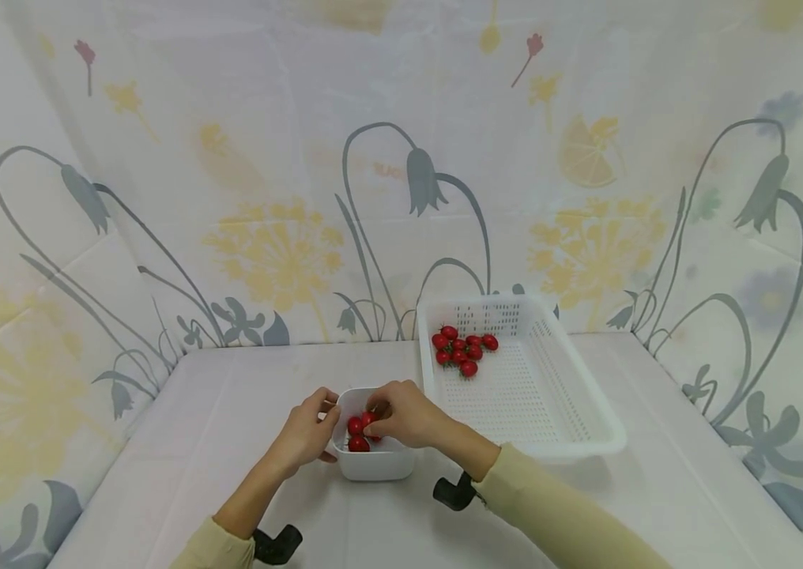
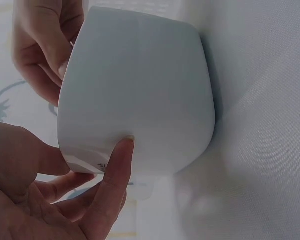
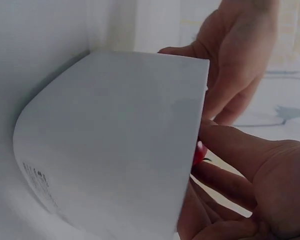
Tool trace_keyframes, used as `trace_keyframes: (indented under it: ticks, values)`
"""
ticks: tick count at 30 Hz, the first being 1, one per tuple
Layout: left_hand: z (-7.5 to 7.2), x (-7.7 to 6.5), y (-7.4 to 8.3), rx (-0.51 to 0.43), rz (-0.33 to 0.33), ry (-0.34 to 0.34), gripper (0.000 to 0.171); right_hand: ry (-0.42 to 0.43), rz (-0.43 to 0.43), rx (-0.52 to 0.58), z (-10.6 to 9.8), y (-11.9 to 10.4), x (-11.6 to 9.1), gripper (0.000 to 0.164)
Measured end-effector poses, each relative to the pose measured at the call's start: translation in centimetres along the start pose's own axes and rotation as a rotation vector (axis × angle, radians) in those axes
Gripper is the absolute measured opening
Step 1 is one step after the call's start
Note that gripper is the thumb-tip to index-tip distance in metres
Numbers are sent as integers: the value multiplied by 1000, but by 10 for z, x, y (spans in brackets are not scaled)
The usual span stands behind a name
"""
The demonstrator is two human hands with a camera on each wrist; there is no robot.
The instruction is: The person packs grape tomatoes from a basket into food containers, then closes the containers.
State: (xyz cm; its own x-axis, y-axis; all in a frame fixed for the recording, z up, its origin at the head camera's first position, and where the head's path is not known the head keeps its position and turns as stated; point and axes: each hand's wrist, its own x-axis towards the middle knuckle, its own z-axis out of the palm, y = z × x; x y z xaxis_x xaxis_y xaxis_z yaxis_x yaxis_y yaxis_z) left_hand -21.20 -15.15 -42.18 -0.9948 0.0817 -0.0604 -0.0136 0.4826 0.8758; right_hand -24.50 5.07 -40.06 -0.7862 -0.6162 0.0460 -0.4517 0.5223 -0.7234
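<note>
A small white square container (image 1: 377, 468) holds several red cherry tomatoes (image 1: 358, 444). My left hand (image 1: 303, 435) grips its left side, the thumb at the rim and a fingertip (image 2: 121, 150) against the outer wall. From the right, my right hand (image 1: 407, 415) reaches over the rim with bent fingers down among the tomatoes. In the right wrist view a red cherry tomato (image 3: 199, 153) shows at the rim between that hand's thumb and fingers, which pinch it. The container's wall hides the rest of it.
A larger white perforated basket (image 1: 597, 403) stands behind and to the right, with several cherry tomatoes (image 1: 460, 356) at its far left. White cloth (image 1: 252, 395) covers the table, and a flower-printed curtain (image 1: 416, 261) hangs around it.
</note>
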Motion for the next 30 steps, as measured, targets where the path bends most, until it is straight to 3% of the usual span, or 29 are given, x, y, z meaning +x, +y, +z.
trace_keyframes:
  ticks: [7,16,30]
  values:
    - [2,-1,-1,-7,-1,3,18,4,12,-87,14,0,9,16]
    - [3,-2,-1,-6,12,8,18,54,11,-280,26,-4,9,13]
    - [0,-4,2,-2,12,14,18,37,93,-298,35,-3,19,16]
